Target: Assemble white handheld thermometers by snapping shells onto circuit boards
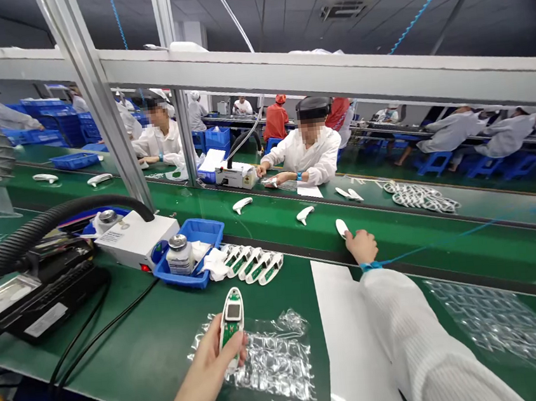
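Left hand (pixel 208 367) pinches the light, stiff open casing (pixel 231 322) by its edges, bare board likely fragile, while right hand (pixel 361 247), right of the blue tray (pixel 185 279), grips a white shell (pixel 341 226).

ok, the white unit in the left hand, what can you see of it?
Long, rounded white plastic housing half, open side up: a green circuit board fills it, with a small grey square display near the far end. It points away from the person, held at its near end in the left hand above a crinkled clear plastic tray.
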The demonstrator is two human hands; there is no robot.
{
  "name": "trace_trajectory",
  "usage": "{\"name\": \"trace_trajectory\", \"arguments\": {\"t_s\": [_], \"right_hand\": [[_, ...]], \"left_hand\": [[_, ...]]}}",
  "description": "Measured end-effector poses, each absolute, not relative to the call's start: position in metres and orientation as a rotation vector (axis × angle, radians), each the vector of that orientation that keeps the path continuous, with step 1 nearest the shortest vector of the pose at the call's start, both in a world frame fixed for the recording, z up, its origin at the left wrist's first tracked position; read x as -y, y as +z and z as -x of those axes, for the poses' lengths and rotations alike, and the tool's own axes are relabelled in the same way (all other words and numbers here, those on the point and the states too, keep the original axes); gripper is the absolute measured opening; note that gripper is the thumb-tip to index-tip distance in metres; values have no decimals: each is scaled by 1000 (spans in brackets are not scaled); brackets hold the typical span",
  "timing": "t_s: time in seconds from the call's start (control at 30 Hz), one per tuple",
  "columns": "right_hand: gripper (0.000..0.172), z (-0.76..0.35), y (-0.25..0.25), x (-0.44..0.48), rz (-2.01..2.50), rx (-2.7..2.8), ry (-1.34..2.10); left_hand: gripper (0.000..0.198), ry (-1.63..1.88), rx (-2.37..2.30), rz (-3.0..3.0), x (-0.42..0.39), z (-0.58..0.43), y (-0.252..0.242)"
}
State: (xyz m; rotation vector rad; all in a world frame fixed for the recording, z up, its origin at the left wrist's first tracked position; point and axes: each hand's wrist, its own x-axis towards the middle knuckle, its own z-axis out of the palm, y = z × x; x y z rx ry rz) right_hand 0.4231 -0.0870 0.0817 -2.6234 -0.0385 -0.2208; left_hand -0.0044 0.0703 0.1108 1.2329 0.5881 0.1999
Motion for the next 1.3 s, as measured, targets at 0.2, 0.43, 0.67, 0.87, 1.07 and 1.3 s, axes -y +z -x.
{"name": "trace_trajectory", "arguments": {"t_s": [0.2, 0.43, 0.67, 0.87, 1.07, 1.3], "right_hand": [[30, -438, 77, 68, 2574, 9, -70], [38, -374, 109, 68, 2351, 531, -118], [30, -184, 141, 75, 1864, 1634, 599], [26, -119, 122, 77, 1872, 1589, 695], [27, -126, 86, 60, 1848, 1489, 446], [25, -125, 84, 67, 1987, 1458, 288]], "left_hand": [[55, 193, -622, -1089, -69, 12, 100], [48, 146, -739, -983, -68, 22, 97], [44, 182, -690, -1047, -32, 36, 85], [30, 237, -842, -1263, -20, 61, 69], [34, 487, -926, -1247, -50, 81, 67], [29, 442, -935, -1452, -53, 91, 59]]}}
